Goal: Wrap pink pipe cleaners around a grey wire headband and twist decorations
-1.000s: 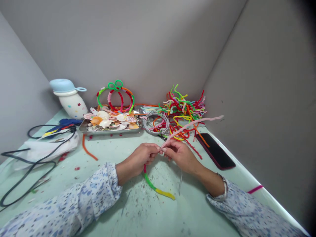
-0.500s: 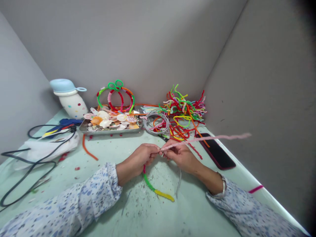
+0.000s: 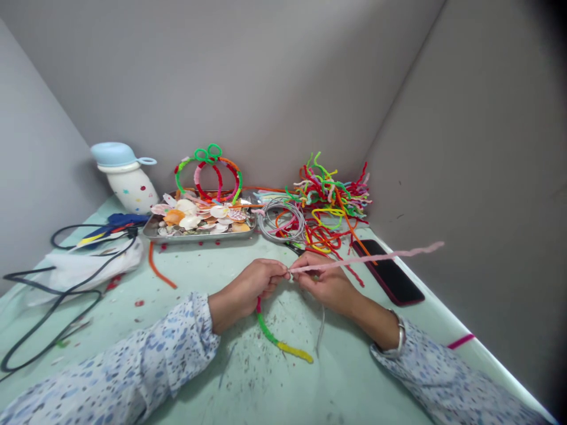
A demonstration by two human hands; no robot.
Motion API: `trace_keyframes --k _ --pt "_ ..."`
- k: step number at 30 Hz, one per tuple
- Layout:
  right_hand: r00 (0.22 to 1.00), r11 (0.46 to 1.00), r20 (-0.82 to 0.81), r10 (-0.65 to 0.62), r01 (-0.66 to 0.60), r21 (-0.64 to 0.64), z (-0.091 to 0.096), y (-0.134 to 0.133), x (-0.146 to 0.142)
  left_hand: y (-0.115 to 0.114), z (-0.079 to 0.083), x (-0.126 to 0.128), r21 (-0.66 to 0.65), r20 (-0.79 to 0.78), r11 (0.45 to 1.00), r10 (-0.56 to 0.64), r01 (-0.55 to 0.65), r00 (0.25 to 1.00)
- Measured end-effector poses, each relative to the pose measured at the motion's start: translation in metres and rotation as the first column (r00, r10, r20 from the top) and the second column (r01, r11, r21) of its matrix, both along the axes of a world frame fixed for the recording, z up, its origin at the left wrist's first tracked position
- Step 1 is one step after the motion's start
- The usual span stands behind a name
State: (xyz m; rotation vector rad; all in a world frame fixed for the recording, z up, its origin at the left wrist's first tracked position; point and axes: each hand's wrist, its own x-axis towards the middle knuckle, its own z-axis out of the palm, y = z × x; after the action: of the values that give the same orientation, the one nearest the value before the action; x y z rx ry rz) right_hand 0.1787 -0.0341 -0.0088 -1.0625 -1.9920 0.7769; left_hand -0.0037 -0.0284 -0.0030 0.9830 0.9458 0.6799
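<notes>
My left hand (image 3: 248,288) is closed in a pinch on a wrapped strip (image 3: 277,340) whose red, green and yellow length trails down onto the pale green table (image 3: 199,366). My right hand (image 3: 326,283) is closed on a long pale pink pipe cleaner (image 3: 372,257) that sticks out to the right, over the phone. The two hands meet fingertip to fingertip at the joint of the two pieces. A thin grey wire (image 3: 321,328) hangs below my right hand.
At the back stand a metal tray of seashells (image 3: 200,223), pipe-cleaner hoops (image 3: 208,171), a wire coil (image 3: 282,221), a heap of coloured pipe cleaners (image 3: 330,198) and a white jar (image 3: 126,177). A dark phone (image 3: 387,273) lies right; black cables (image 3: 53,295) and a plastic bag (image 3: 71,265) left.
The pink pipe cleaner's free end swung from pointing up and right down to nearly level, then rose slightly. My hands stayed together in the same spot.
</notes>
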Motion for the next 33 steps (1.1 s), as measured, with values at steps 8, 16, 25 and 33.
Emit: trace_keyframes --k 8,16,25,33 --pt "1.0 0.997 -0.008 0.001 0.0 0.081 -0.0018 0.0044 -0.0011 -0.0012 0.003 0.0008 0.003 -0.028 1.0 -0.002 0.002 1.0" --pt "0.999 0.973 0.026 0.032 -0.037 0.226 -0.0029 0.0058 -0.001 -0.0009 -0.0009 0.0001 0.011 -0.035 1.0 -0.015 0.015 0.999" --pt "1.0 0.984 0.005 0.014 -0.015 0.177 -0.0061 0.0059 -0.0003 -0.0008 0.0014 0.0021 0.015 -0.061 1.0 0.005 -0.004 0.998" --pt "1.0 0.988 0.016 -0.002 -0.001 0.152 -0.006 0.0035 0.0006 -0.0013 0.0022 0.005 0.201 -0.244 0.979 0.077 -0.027 0.967"
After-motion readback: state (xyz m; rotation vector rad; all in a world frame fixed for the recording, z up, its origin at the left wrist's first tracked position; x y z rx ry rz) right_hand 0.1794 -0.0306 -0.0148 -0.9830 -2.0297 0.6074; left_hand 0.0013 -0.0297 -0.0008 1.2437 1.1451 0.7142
